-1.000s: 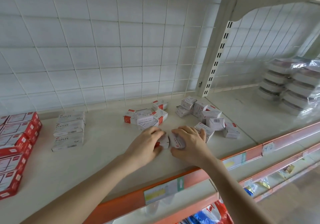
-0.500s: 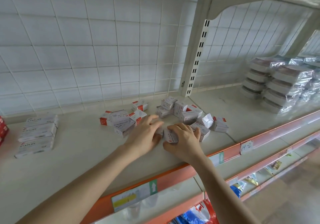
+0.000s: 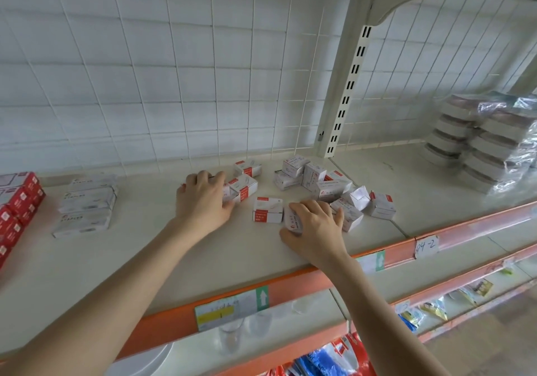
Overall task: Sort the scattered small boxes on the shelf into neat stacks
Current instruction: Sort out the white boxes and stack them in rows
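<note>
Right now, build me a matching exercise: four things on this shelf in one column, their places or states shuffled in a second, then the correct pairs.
1 left hand
2 right hand
3 red boxes
4 plastic-wrapped packs

A stacked at the far right
B stacked at the far left end of the shelf
C gripping a small box near the front edge
D curled over the left cluster of small boxes

Pairs: 1-D, 2-C, 3-B, 4-A

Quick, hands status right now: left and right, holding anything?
Left hand: fingers curled over the left box cluster, gripping it.
Right hand: gripping a small box standing on edge.
</note>
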`<action>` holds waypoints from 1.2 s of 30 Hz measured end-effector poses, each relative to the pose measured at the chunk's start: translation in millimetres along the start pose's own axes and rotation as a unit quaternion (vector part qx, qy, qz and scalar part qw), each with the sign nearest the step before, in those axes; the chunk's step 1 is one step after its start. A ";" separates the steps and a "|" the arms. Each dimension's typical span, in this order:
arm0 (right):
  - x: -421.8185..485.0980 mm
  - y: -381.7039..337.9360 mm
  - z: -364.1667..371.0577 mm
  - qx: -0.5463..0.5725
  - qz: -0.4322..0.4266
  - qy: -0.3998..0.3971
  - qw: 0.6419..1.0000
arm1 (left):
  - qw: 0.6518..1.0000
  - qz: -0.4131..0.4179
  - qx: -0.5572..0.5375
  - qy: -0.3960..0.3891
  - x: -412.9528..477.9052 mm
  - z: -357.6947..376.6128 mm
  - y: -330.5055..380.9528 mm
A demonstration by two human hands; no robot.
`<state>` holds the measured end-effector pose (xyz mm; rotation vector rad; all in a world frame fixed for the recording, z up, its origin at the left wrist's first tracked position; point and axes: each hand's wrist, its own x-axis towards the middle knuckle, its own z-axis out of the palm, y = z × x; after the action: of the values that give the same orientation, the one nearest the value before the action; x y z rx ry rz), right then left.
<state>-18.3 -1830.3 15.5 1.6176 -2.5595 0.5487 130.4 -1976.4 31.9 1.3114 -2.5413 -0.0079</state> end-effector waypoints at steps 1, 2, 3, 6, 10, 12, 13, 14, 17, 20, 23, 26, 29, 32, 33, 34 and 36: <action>-0.4 -1.9 0.8 -0.001 -0.004 0.012 1.000 | 1.000 -0.001 -0.007 -0.002 -2.3 -1.1 -0.5; -0.9 -4.6 2.6 -0.005 -0.016 0.030 0.999 | 1.000 0.001 -0.015 -0.001 -5.4 -2.1 -0.7; -0.6 -8.5 4.5 -0.008 -0.027 0.054 0.998 | 1.000 0.005 -0.026 -0.001 -8.7 -3.5 -0.8; 1.7 -27.4 3.9 0.007 -0.047 0.092 0.995 | 0.997 0.022 -0.071 -0.004 -18.3 -6.9 -5.7; 12.4 -49.6 4.1 0.039 -0.077 0.052 0.995 | 0.994 0.020 -0.101 -0.027 -26.9 -12.9 -18.6; 17.1 -59.3 6.3 0.042 -0.095 0.024 0.994 | 0.991 0.010 -0.130 -0.031 -32.2 -15.7 -27.6; 19.4 -64.0 8.1 0.047 -0.108 0.018 0.993 | 0.989 0.008 -0.144 -0.031 -34.9 -16.5 -32.6; 21.9 -68.7 10.2 0.054 -0.117 0.015 0.992 | 0.987 0.011 -0.155 -0.031 -37.3 -16.8 -38.0; 29.1 -81.9 14.2 0.050 -0.119 -0.002 0.992 | 0.985 0.010 -0.166 -0.041 -42.7 -19.2 -53.4; 35.3 -90.4 18.4 0.036 -0.132 -0.028 0.990 | 0.986 -0.004 -0.153 -0.064 -46.0 -21.2 -68.6; 42.0 -100.0 19.0 0.032 -0.155 -0.052 0.986 | 0.987 -0.013 -0.134 -0.092 -48.4 -21.1 -80.6; 51.6 -111.9 18.9 0.062 -0.177 -0.069 0.980 | 0.985 -0.012 -0.143 -0.095 -46.0 -22.8 -86.9; 66.1 -126.4 19.6 0.091 -0.171 -0.094 0.977 | 0.984 -0.004 -0.157 -0.088 -40.8 -26.3 -88.3; 88.7 -144.2 22.8 0.038 -0.159 -0.105 0.981 | 0.982 0.005 -0.173 -0.076 -36.0 -26.0 -88.5; 95.8 -150.2 24.0 0.013 -0.155 -0.119 0.981 | 0.982 0.004 -0.174 -0.071 -34.5 -25.3 -88.3; 102.7 -155.6 26.0 -0.011 -0.151 -0.142 0.978 | 0.983 -0.001 -0.173 -0.070 -32.7 -24.5 -88.3; 114.4 -162.5 30.0 -0.056 -0.145 -0.192 0.969 | 0.983 -0.012 -0.167 -0.073 -29.7 -23.7 -88.0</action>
<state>78.6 -2001.3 57.7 2.1832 -2.4574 0.0696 222.9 -2001.5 35.7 1.2446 -2.4982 -0.5283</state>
